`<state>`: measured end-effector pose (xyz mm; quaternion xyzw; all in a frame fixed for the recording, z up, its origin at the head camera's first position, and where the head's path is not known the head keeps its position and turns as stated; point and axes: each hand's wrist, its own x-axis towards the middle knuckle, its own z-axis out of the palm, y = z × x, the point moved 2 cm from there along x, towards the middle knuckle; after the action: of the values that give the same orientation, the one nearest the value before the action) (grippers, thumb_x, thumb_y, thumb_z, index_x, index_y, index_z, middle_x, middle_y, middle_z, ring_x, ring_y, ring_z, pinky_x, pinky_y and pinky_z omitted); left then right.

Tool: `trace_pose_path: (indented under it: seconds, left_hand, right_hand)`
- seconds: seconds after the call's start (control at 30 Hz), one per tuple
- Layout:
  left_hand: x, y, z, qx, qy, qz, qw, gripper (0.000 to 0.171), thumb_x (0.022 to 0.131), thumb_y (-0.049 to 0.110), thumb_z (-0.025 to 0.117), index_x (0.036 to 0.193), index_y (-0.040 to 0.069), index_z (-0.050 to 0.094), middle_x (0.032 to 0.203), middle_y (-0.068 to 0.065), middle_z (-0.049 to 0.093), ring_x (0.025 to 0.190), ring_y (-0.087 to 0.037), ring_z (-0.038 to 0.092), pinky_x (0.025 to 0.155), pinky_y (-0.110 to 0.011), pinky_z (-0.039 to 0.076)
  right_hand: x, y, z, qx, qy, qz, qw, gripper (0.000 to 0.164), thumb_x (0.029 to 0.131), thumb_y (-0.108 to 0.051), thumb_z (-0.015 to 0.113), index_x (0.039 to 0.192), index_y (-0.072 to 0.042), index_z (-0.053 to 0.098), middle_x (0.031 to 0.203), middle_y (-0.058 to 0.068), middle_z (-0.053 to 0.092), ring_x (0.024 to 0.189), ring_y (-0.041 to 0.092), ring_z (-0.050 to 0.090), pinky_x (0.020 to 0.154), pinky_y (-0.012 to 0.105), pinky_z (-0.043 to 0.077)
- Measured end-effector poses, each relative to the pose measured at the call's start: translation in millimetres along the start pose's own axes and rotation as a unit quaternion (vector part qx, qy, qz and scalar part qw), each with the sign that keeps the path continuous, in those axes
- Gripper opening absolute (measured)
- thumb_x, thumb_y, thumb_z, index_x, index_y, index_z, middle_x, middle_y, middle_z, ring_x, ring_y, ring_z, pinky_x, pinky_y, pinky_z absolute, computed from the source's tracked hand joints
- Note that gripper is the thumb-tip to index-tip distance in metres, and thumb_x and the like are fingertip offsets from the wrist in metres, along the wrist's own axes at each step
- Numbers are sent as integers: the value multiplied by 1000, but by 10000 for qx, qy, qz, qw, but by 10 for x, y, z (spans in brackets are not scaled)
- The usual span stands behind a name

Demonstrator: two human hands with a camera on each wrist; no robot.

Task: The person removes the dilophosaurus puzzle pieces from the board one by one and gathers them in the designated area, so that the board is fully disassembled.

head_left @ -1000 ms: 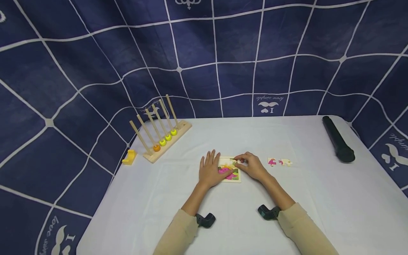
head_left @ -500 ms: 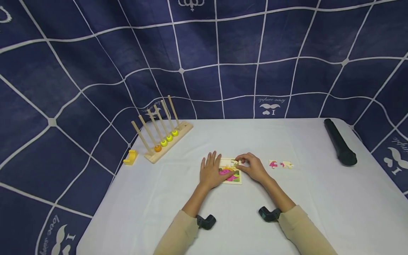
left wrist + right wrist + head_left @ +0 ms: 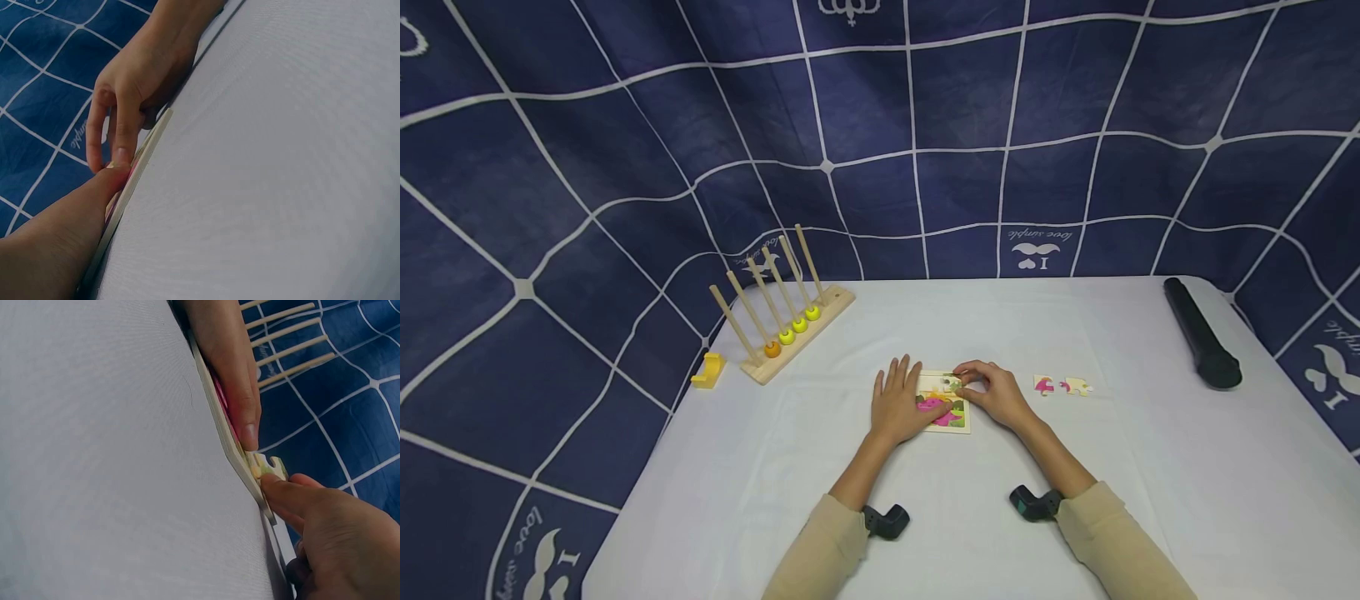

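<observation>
A small wooden jigsaw board [image 3: 955, 430] with a pink and green picture lies on the white table. My left hand [image 3: 897, 407] rests on its left side, fingers straight and thumb stretched across the picture. At the board's upper right, my right hand [image 3: 997, 395] pinches a pale green and cream puzzle piece [image 3: 952, 384] between thumb and fingers. In the right wrist view this puzzle piece [image 3: 275, 466] stands tilted above the board's edge, its notch facing up, close to the left thumb [image 3: 249, 434]. The lower part of the piece is hidden by the right thumb.
Two loose puzzle pieces, one pink [image 3: 1043, 384] and one cream [image 3: 1077, 386], lie right of the board. A wooden peg rack [image 3: 797, 337] with beads stands back left, beside a yellow block [image 3: 708, 371]. A black microphone-like object [image 3: 1202, 337] lies at the far right.
The puzzle piece in the right hand has tipped so that more of its pale face shows from above. The left hand keeps its place on the board; the head view has shifted slightly.
</observation>
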<state>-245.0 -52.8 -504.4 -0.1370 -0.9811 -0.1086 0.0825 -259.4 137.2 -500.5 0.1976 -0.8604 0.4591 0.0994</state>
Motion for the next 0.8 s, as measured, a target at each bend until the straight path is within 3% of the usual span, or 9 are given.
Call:
trace_pose_path:
  seconds: [0.33,0.4,0.5,0.6,0.7,0.8]
  left_hand:
    - [6,-18,5,29,50,-18,10000,96,70,79,39,139,14,32,147,-10,25,136,-28,18,109,-48,15]
    - [13,-16,10,24,34,-25,10000,96,70,79,39,140,14,31,147,-9,24,136,-28,17,109,-48,14]
    - [15,-14,29,32,-48,-50,10000,97,69,81,37,140,14,30,148,-9,22,136,-27,16,109,-48,13]
    - [14,-18,46,63,-96,-74,9999,98,69,82,35,141,15,29,148,-8,21,137,-27,14,109,-48,12]
    - [13,-16,52,49,-96,-80,9999,98,69,81,35,141,15,28,148,-8,20,137,-26,14,110,-47,12]
    - [10,-17,54,19,-104,-83,9999,98,69,82,35,141,16,28,149,-8,19,137,-26,13,110,-47,11]
  right_hand:
    - [0,6,-9,89,177,-116,9997,30,74,-16,73,103,-16,65,77,-5,67,53,11,33,49,25,30]
    - [0,-7,-33,184,240,40,9995,29,74,-16,73,102,-18,66,77,-5,66,57,12,40,53,28,36]
    - [-16,-45,-88,297,320,289,9986,29,75,-18,72,103,-20,65,80,-5,66,76,14,52,69,34,46]
    - [-54,-92,-176,282,414,357,9981,28,76,-20,71,104,-21,65,82,-3,66,85,15,53,75,35,46]
    - [-119,-97,-317,177,601,257,9977,28,76,-19,71,104,-19,65,80,-2,66,63,10,44,56,25,38]
    - [-216,-68,-512,77,836,176,9963,29,75,-16,72,104,-17,65,78,-1,65,48,9,28,42,26,26]
